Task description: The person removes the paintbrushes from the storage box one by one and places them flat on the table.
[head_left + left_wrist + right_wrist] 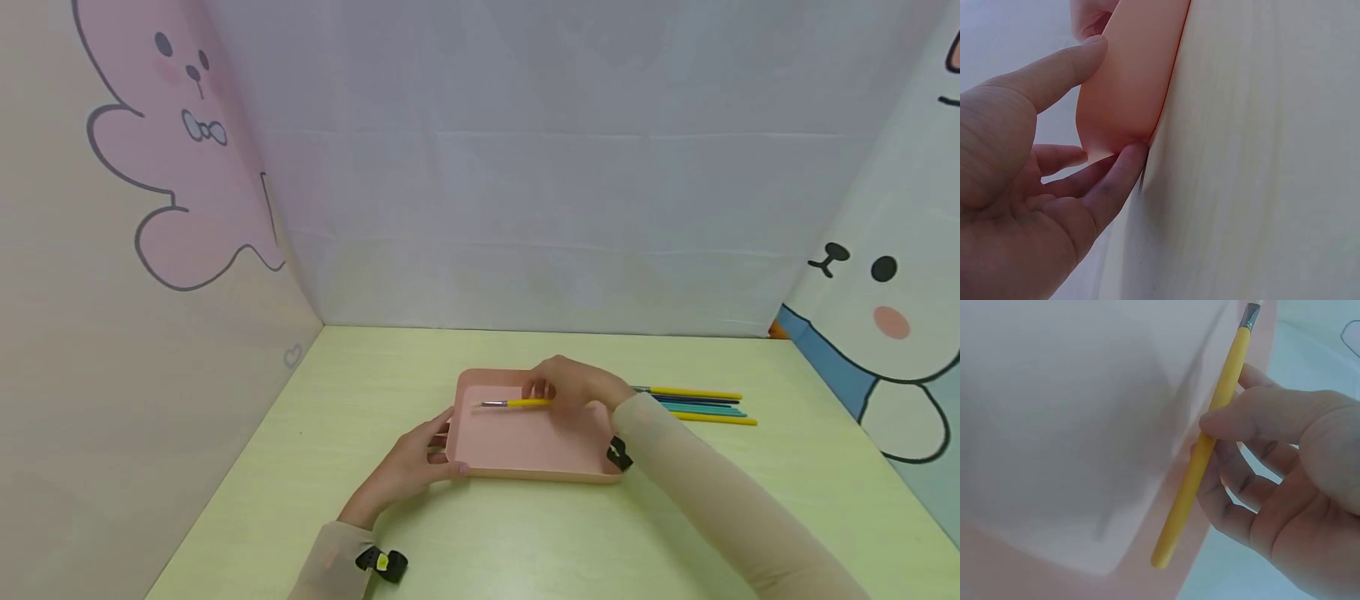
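Note:
A pink rectangular tray [517, 442] lies on the table. My left hand [416, 458] holds its left end, thumb at the front rim and fingers along the side; the left wrist view shows these fingers [1119, 181] against the tray's outer wall [1132, 75]. Over the tray, my right hand [573, 385] pinches a paintbrush [528, 402] by its yellow handle, bristles pointing left. From the right wrist, the thumb [1235, 419] presses the handle [1188, 487] against the fingers. Whether the brush touches the tray floor, I cannot tell.
Right of the tray lie several more paintbrushes, among them a yellow one [697, 393], a teal one [701, 409] and another yellow one [720, 419], partly behind the right wrist. Pale cloth walls [525, 208] with cartoon animals enclose the table [300, 467] at the back and sides.

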